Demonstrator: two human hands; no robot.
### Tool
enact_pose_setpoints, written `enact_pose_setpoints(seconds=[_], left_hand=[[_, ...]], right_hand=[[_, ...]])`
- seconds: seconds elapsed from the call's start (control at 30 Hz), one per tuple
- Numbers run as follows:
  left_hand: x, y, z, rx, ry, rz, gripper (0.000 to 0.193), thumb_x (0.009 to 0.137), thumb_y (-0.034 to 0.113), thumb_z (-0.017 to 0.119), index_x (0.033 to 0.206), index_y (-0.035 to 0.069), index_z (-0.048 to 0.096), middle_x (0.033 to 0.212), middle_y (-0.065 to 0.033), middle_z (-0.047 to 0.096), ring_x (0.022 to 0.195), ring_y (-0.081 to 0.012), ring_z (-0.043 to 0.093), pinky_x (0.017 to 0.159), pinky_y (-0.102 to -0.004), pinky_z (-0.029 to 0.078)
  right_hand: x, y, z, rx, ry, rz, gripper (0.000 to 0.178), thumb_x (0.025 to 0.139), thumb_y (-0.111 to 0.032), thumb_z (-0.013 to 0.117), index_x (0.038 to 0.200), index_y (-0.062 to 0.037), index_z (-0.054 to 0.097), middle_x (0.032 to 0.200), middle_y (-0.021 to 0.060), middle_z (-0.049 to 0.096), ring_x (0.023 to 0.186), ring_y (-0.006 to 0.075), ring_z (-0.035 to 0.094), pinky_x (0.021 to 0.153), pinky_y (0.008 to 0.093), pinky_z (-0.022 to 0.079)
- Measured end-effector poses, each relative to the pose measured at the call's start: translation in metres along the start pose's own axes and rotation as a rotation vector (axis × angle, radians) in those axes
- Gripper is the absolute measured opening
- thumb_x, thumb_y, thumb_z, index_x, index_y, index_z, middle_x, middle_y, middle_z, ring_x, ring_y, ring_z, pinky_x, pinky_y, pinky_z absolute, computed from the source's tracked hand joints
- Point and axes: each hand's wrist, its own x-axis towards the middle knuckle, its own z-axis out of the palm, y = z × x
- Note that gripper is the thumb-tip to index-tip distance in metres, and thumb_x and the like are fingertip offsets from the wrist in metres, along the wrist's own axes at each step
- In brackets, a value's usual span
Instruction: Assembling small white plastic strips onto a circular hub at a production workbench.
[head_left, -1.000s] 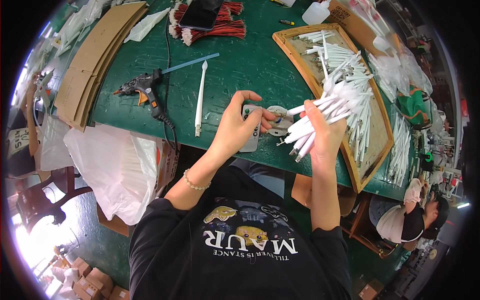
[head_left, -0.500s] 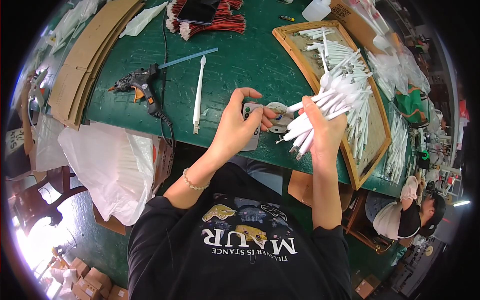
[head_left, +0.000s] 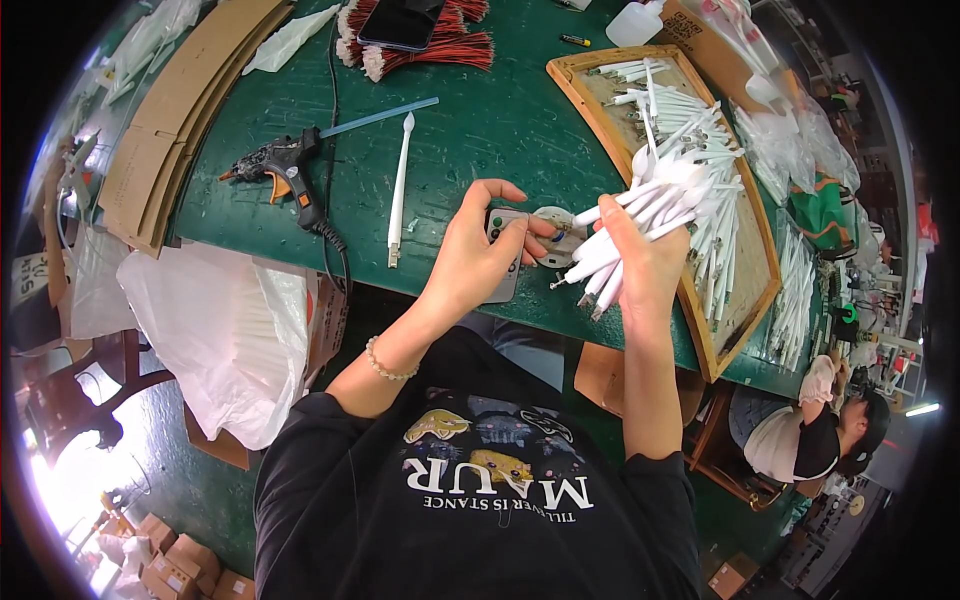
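My right hand (head_left: 648, 262) is closed around a thick bundle of white LED taper candles (head_left: 655, 205), their flame-shaped tips pointing away to the upper right and metal-ended bases toward me. With fingers bent and apart, my left hand (head_left: 480, 245) hovers over a grey remote control (head_left: 503, 285) lying at the table edge. Its fingertips reach the near side of a white round device (head_left: 552, 222); whether they touch it I cannot tell. A single taper candle (head_left: 401, 190) lies by itself to the left of that hand.
A wooden-framed tray (head_left: 722, 362) of more candles stands right, with further candles (head_left: 792, 300) beyond it. Left lie a hot glue gun (head_left: 285, 170) and cardboard sheets (head_left: 185, 120). A phone (head_left: 400, 22) rests on red wires (head_left: 455, 50). Another person (head_left: 800, 430) sits at far right.
My right hand and the candle bundle have shifted very slightly to the left. My left hand stays over the remote control, almost unmoved.
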Motion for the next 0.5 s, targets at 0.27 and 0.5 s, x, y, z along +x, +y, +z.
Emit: enact_pose_setpoints(seconds=[0.27,0.5], left_hand=[[-0.001,0.0014,-0.0006,0.037,-0.023,0.011,0.022,0.094,0.001,0.046,0.114,-0.003,0.037,0.099,-0.0214,0.067,0.078,-0.0168,0.065,0.068,-0.0276,0.052],[-0.0016,0.0018,-0.0006,0.051,-0.025,0.013,0.021,0.095,0.002,0.047,0.113,-0.003,0.037,0.098,-0.0211,0.067,0.078,-0.0166,0.065,0.068,-0.0273,0.052]], right_hand=[[-0.0007,-0.0012,0.0017,0.002,0.0,-0.013,0.017,0.082,-0.009,0.072,0.087,0.0032,0.062,0.073,0.0068,0.063,0.06,0.01,0.058,0.052,0.0236,0.044],[-0.0027,-0.004,0.0032,-0.017,-0.013,-0.022,0.017,0.082,-0.01,0.073,0.087,0.003,0.063,0.073,0.0063,0.063,0.06,0.0096,0.058,0.052,0.0236,0.044]])
